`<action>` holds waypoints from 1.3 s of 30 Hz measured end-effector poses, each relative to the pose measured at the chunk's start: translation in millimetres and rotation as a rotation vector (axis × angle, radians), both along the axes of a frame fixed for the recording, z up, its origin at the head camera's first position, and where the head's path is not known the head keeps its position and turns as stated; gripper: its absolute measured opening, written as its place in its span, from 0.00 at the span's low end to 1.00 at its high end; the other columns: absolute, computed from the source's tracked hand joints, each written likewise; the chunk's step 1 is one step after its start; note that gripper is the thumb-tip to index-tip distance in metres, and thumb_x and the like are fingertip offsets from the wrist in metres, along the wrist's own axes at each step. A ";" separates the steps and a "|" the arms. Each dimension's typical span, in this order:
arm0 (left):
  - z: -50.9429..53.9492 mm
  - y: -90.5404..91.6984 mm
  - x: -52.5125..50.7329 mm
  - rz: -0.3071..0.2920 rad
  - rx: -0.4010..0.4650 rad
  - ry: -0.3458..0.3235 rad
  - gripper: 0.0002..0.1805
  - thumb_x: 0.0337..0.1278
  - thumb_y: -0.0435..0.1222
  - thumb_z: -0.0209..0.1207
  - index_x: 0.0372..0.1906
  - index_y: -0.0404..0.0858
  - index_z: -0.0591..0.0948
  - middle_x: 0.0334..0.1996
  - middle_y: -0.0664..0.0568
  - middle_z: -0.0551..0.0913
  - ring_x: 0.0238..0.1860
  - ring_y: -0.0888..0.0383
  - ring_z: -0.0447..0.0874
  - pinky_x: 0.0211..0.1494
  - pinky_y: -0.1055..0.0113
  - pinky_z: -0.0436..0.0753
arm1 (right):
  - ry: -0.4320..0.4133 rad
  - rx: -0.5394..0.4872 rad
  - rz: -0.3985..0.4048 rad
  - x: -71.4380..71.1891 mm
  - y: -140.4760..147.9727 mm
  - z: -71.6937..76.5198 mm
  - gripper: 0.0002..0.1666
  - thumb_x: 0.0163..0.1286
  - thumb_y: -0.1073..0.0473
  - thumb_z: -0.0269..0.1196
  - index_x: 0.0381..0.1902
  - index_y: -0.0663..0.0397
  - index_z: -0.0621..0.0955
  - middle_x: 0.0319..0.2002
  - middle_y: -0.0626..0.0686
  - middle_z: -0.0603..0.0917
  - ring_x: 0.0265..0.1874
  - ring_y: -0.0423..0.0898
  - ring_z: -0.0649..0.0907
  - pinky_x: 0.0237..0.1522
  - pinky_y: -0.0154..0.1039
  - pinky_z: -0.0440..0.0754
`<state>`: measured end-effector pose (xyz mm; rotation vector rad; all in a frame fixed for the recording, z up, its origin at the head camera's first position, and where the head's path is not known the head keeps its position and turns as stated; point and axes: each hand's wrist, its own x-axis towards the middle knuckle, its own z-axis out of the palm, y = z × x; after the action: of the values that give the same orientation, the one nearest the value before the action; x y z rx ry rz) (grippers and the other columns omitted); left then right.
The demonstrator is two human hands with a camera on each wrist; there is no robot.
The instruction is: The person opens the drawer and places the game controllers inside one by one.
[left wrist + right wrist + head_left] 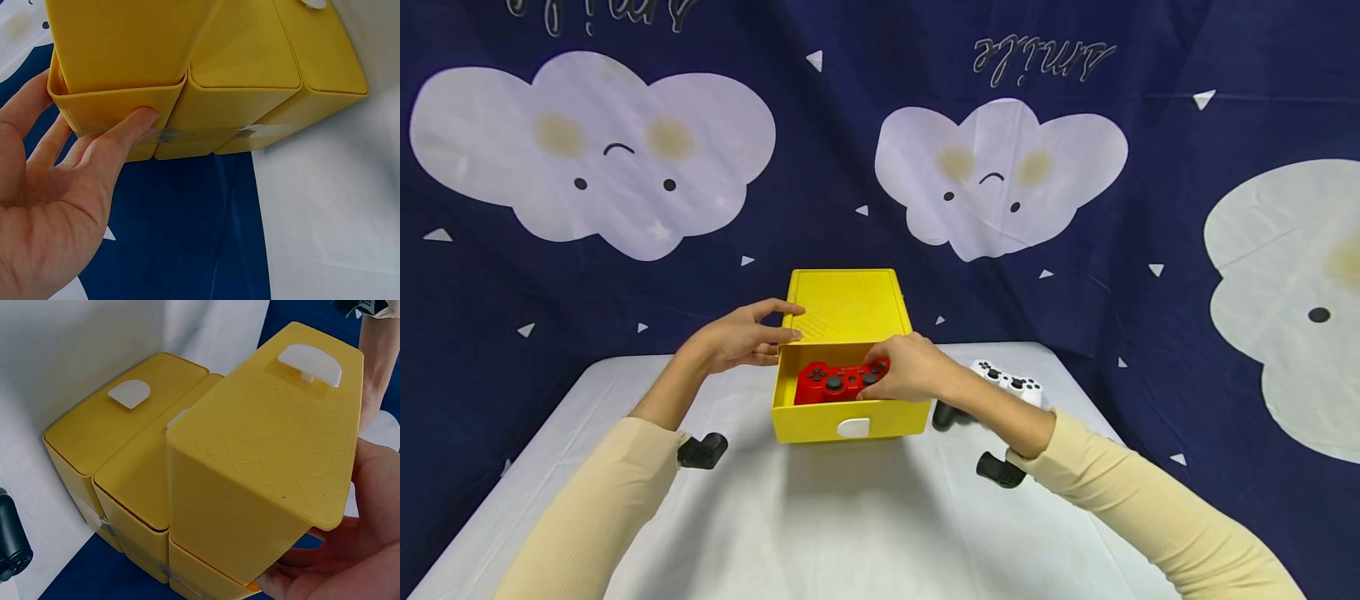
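Gripping the red controller [832,382] beneath it, right hand [913,367] sits opposite unclenched left hand [741,337].

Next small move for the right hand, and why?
Probably ease the right hand off the red controller: it lies inside the open drawer, and the hand would block closing. The left hand touches the cabinet, perhaps steadying it.
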<state>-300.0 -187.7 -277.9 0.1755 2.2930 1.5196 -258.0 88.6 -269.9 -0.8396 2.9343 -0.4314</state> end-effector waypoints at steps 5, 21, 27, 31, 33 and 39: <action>-0.7 0.1 -0.2 -0.008 0.002 -0.003 0.37 0.69 0.42 0.63 0.78 0.49 0.62 0.71 0.40 0.68 0.56 0.49 0.78 0.70 0.50 0.77 | -0.021 0.024 -0.004 0.1 -0.5 1.5 0.30 0.59 0.43 0.75 0.55 0.51 0.87 0.48 0.48 0.89 0.48 0.49 0.82 0.58 0.47 0.74; -3.3 -0.7 -2.5 0.006 -0.014 -0.001 0.35 0.70 0.43 0.62 0.77 0.50 0.63 0.71 0.41 0.68 0.55 0.49 0.78 0.68 0.51 0.79 | -0.180 0.012 -0.012 6.8 10.6 20.9 0.38 0.63 0.42 0.71 0.67 0.51 0.78 0.60 0.51 0.84 0.61 0.52 0.79 0.63 0.49 0.79; -2.5 -0.7 -1.8 -0.003 -0.010 0.005 0.36 0.70 0.43 0.62 0.78 0.49 0.62 0.70 0.40 0.69 0.55 0.50 0.78 0.68 0.52 0.79 | -0.227 -0.014 -0.027 10.9 18.6 31.1 0.48 0.59 0.39 0.74 0.73 0.49 0.72 0.55 0.55 0.83 0.53 0.50 0.80 0.52 0.44 0.83; -1.8 -1.6 -1.7 0.003 -0.017 0.007 0.36 0.69 0.43 0.62 0.77 0.50 0.63 0.70 0.41 0.69 0.55 0.50 0.78 0.67 0.52 0.80 | -0.254 -0.020 -0.029 15.2 23.0 37.9 0.53 0.55 0.40 0.77 0.74 0.47 0.69 0.60 0.58 0.81 0.58 0.54 0.79 0.57 0.49 0.82; -1.4 -1.7 -1.9 0.003 -0.019 0.009 0.36 0.70 0.43 0.62 0.78 0.50 0.63 0.71 0.41 0.68 0.55 0.50 0.78 0.68 0.51 0.79 | -0.259 -0.019 -0.032 17.5 24.4 40.0 0.54 0.53 0.43 0.79 0.75 0.47 0.68 0.62 0.60 0.79 0.61 0.55 0.78 0.61 0.51 0.80; -0.4 -0.5 -1.4 -0.004 -0.011 0.010 0.37 0.69 0.43 0.63 0.78 0.49 0.62 0.71 0.40 0.68 0.55 0.50 0.77 0.69 0.50 0.78 | -0.255 -0.019 -0.029 20.1 28.9 38.5 0.57 0.53 0.48 0.80 0.77 0.50 0.65 0.65 0.60 0.77 0.62 0.57 0.76 0.66 0.54 0.77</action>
<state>-301.4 -188.2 -278.3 0.1844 2.3069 1.5072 -237.9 117.5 -231.4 -0.6882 2.7142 -0.5268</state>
